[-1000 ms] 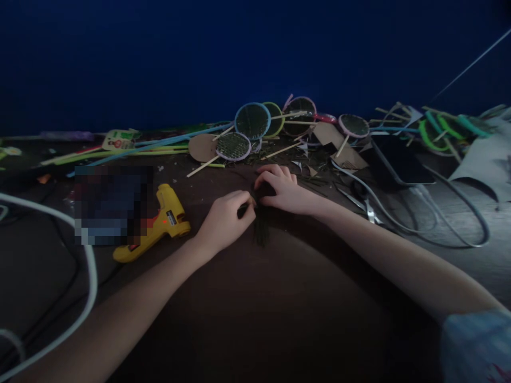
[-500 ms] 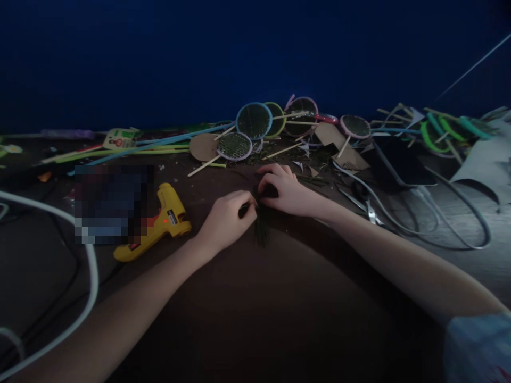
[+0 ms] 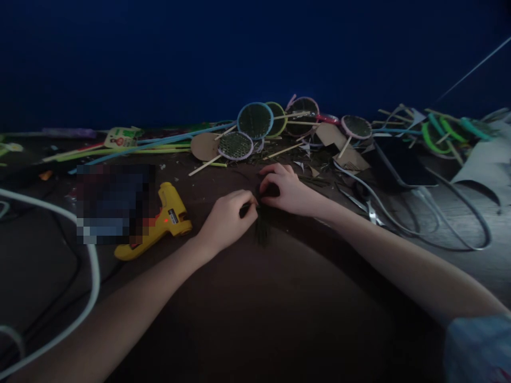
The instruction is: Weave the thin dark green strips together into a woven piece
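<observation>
At the middle of the table a bunch of thin dark green grass-like strands (image 3: 261, 229) hangs below my fingertips, its loose ends toward me. Thumb and forefinger of my left hand (image 3: 231, 215) are pinched together at its upper left side. From the right, my right hand (image 3: 281, 186) curls over the top of the bunch, thumb and bent fingers closed around the strands' upper end. The dim light blurs what lies exactly between the fingertips. To the left of my left hand lies a yellow glue gun (image 3: 170, 215) with a small red light on.
Small round rackets with coloured rims (image 3: 255, 121), sticks and cardboard scraps (image 3: 331, 135) crowd the back edge. Scissors (image 3: 369, 210), a phone (image 3: 405, 162) and looped white cables (image 3: 485, 229) lie right. Another white cable (image 3: 95, 271) curves across the left, near a pixelated dark patch.
Both hands keep almost the same pose at the strands. The whole view has shifted very slightly, with things appearing a few pixels further right.
</observation>
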Demonstrator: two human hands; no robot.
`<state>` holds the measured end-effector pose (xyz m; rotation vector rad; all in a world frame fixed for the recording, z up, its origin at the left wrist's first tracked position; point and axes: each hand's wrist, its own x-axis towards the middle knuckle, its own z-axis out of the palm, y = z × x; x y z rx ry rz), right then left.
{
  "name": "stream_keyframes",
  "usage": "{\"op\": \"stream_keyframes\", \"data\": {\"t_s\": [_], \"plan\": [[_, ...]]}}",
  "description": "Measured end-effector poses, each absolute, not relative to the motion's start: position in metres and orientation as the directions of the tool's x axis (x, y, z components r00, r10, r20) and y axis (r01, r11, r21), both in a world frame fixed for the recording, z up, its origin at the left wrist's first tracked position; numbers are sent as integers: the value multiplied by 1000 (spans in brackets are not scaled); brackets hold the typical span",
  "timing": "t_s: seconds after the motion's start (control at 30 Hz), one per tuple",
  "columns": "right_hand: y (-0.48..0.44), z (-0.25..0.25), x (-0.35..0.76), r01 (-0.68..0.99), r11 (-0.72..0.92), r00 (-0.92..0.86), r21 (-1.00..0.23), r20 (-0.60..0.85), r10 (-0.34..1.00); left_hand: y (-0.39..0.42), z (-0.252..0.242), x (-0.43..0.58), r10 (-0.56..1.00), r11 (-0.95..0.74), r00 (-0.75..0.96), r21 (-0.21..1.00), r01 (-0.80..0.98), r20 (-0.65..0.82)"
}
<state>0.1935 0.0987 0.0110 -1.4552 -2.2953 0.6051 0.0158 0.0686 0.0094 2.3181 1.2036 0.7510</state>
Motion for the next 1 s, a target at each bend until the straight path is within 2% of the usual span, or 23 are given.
{"op": "stream_keyframes", "data": {"t_s": [0.43, 0.67, 0.8, 1.0], "plan": [[95, 15, 194, 737, 475, -473, -480, 135, 870, 68, 9, 15, 840, -530, 476, 586, 613, 262], [95, 21, 196, 693, 605, -606, -392, 137, 783, 69, 9, 16, 841, -530, 475, 575, 624, 260], [98, 20, 196, 684, 589, -594, -430, 140, 793, 68, 9, 16, 841, -527, 476, 586, 615, 256], [103, 22, 199, 591, 578, -614, -563, 151, 775, 68, 9, 16, 848, -518, 467, 584, 625, 253]]}}
